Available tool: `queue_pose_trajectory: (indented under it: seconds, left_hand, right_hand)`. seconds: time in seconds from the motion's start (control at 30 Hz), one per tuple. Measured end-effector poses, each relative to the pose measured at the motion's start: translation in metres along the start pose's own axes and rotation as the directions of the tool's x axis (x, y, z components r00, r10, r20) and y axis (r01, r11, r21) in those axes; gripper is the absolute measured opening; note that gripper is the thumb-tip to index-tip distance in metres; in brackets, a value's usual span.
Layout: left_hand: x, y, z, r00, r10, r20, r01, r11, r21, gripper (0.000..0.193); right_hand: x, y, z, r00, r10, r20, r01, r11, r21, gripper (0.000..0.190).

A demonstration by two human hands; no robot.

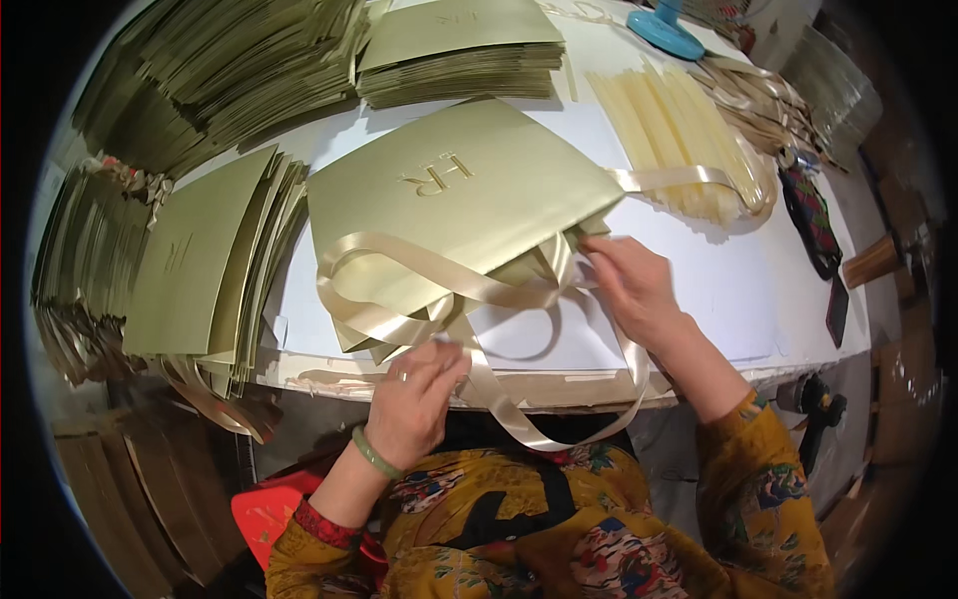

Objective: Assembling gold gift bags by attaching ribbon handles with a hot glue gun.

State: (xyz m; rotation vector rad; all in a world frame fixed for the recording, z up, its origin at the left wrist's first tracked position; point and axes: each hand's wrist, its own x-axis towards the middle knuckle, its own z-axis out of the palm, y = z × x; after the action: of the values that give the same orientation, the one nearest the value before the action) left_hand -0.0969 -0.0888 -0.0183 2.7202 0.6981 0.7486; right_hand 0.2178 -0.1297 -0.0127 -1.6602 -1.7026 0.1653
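A gold-green paper gift bag [464, 180] with embossed lettering lies flat and slanted on the white-covered table, its opening towards me. A cream satin ribbon [441, 277] loops over its front face, and another length hangs in a curve past the table's edge. My left hand [419, 397], with a ring and a green bangle, has its fingers closed at the ribbon by the bag's near left corner. My right hand [629, 284] has its fingertips at the bag's opening on the right, beside the ribbon; what they pinch is partly hidden.
Stacks of similar bags [460, 71] stand at the back, with more bags [202, 254] at the left. Pale yellow strips [666, 142] lie at the back right, near a bundle of ribbons [763, 97], a blue round base [664, 36] and a dark patterned pouch [812, 217]. The table's near edge [464, 385] curves before me.
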Motion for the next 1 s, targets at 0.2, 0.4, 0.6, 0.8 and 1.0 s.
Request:
queue_pose_trajectory:
  seconds: [0.2, 0.4, 0.6, 0.8, 1.0]
  left_hand:
    - [-0.049, -0.008, -0.016, 0.848, -0.372, -0.378, 0.268, 0.915, -0.301, 0.022]
    - [0.008, -0.042, -0.042, 0.479, -0.871, 0.106, 0.404, 0.112, -0.908, 0.025]
    - [0.013, -0.060, -0.055, 0.630, -0.728, 0.270, 0.321, -0.073, -0.944, 0.033]
    - [0.005, -0.047, -0.057, 0.699, -0.706, 0.114, 0.217, 0.057, -0.975, 0.035]
    - [0.002, -0.044, -0.064, 0.729, -0.684, -0.008, -0.047, -0.039, -0.998, 0.017]
  right_hand:
    - [0.030, 0.008, -0.037, 0.857, 0.473, -0.204, -0.372, 0.842, 0.390, 0.043]
    - [0.090, 0.041, -0.034, 0.788, 0.491, 0.371, -0.613, 0.575, 0.542, 0.029]
    - [0.071, 0.008, -0.035, 0.798, 0.467, 0.381, -0.600, 0.557, 0.574, 0.019]
    - [0.028, -0.013, -0.077, 0.916, 0.376, 0.140, -0.394, 0.776, 0.492, 0.032]
    - [0.030, -0.034, -0.077, 0.963, 0.264, 0.050, -0.218, 0.662, 0.717, 0.060]
